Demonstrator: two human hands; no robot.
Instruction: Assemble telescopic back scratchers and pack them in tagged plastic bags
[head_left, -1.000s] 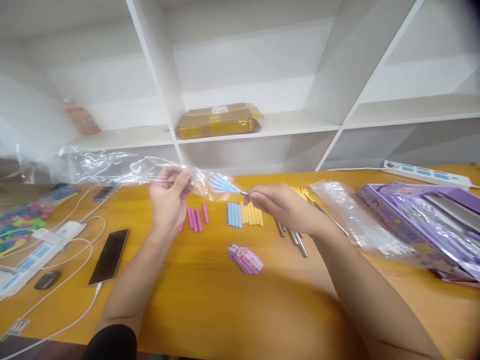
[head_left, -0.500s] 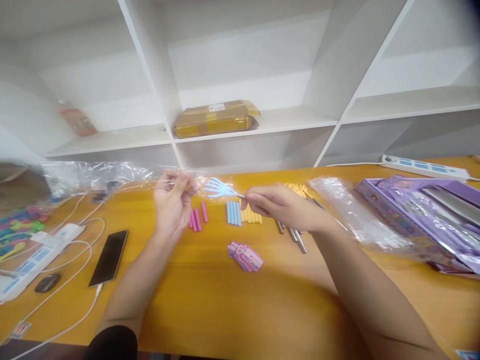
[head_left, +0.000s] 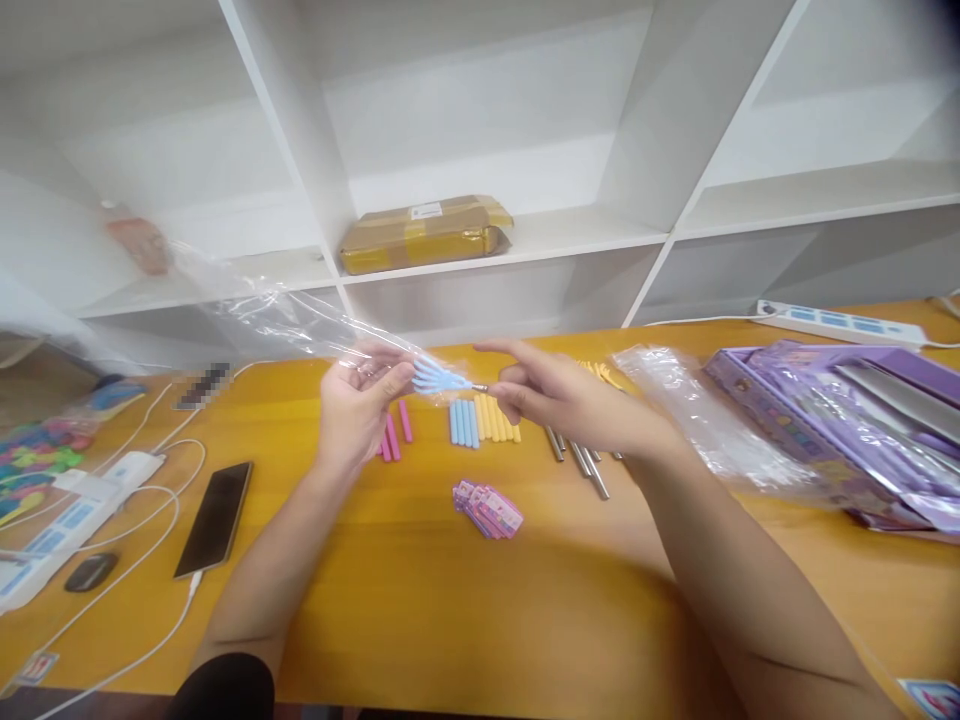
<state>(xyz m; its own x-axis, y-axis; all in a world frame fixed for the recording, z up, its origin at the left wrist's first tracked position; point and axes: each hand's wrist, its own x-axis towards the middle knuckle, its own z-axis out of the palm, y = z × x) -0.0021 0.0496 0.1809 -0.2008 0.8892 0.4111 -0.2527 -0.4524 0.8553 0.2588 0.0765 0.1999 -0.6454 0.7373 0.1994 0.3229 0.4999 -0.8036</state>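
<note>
Above the far part of the table, my left hand [head_left: 361, 410] is closed with thumb and fingers on a clear plastic bag [head_left: 285, 315] that trails up and left. Its fingertips reach the light blue hand-shaped head of a back scratcher [head_left: 442, 378], which seems to lie inside the bag's end. My right hand [head_left: 544, 390] pinches the scratcher's short metal rod with the thumb, index finger stretched out. Below are pink tubes [head_left: 391, 438], light blue tubes [head_left: 463, 424] and yellow tubes [head_left: 498, 418]. Metal rods [head_left: 585, 462] with yellow hand-shaped heads lie partly behind my right hand.
A pile of small purple cards [head_left: 489, 510] lies mid-table. Clear bags [head_left: 697, 420] and a purple box [head_left: 780, 440] are at right. To the left are a phone [head_left: 214, 520], a power strip [head_left: 82, 525] and cables. White shelving holds a taped parcel [head_left: 427, 235].
The plastic bag's loose end has swung upward. My left hand has shifted slightly right, onto the blue fingers. My right index finger has lifted off and straightened.
</note>
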